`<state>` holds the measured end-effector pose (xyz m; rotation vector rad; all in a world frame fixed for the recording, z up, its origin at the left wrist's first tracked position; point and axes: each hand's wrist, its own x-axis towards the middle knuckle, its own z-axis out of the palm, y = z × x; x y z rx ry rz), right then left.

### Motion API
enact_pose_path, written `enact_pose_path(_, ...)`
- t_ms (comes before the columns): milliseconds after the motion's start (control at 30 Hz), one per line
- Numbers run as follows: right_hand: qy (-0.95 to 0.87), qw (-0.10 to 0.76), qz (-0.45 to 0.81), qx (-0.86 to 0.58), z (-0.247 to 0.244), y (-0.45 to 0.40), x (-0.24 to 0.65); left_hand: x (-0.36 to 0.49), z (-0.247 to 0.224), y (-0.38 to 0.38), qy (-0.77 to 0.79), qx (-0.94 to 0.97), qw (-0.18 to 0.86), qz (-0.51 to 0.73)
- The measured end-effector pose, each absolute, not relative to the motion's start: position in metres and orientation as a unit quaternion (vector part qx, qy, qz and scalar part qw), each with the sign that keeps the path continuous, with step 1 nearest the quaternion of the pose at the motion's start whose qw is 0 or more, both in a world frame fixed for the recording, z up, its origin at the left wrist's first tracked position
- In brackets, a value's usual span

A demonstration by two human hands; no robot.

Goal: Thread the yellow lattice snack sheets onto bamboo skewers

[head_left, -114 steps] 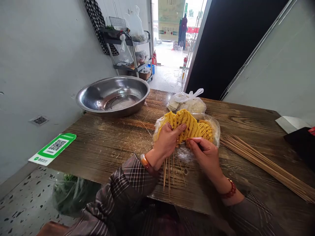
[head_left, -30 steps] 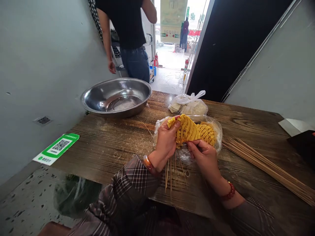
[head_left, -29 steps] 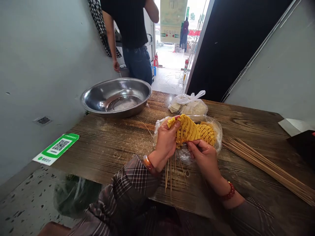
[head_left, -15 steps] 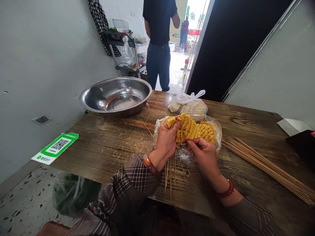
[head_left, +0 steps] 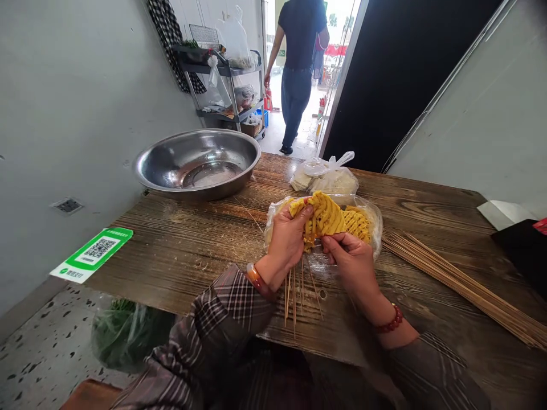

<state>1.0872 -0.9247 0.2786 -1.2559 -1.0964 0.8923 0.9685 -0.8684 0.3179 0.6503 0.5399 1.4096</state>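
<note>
My left hand [head_left: 287, 236] is closed on a folded, yellow lattice-cut food piece [head_left: 327, 215], thumb pressed against its near side. Beside it, my right hand [head_left: 351, 259] is pinched at the piece's lower right edge; what lies between those fingertips is hidden. Behind both hands lies an opened clear plastic bag [head_left: 376, 222], with another yellow lattice-cut piece [head_left: 358, 223] showing in it. Several thin wooden skewers [head_left: 294, 302] stick out toward me below my left hand, their far ends hidden.
A bundle of skewers [head_left: 461, 285] lies at the right. A large metal basin [head_left: 196, 191] stands at the back left, and a tied bag of pale slices [head_left: 327, 179] at the back. A QR-code card [head_left: 96, 253] is at the left edge. Beyond the table, a person [head_left: 297, 74] walks near a shelf cart [head_left: 222, 71].
The person in the background has stepped away toward the bright doorway, uncovering more of the cart. My hands keep nearly the same hold on the yellow piece; the view has shifted slightly.
</note>
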Motion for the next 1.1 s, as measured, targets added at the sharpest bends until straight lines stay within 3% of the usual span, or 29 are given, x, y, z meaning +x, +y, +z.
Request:
enact_pose_path(167,-0.488,0.576,0.393,-0.524,0.277,-0.924,1.093,0.963,0.319,-0.865,0.241,0.293,0.718,0.583)
enact_pose_path(400,-0.540,0.525,0.418,-0.508,0.276,-0.927,1.102,0.954,0.323,-0.857,0.240,0.283,0.695,0.616)
enact_pose_path(667,-0.588,0.518,0.344,-0.518,0.277,-0.930,1.105,0.945,0.326,-0.850,0.223,0.266,0.737,0.580)
enact_pose_path(1100,-0.609,0.532,0.273,-0.521,0.270,-0.931,1.097,0.956,0.320,-0.857,0.251,0.279,0.702,0.605)
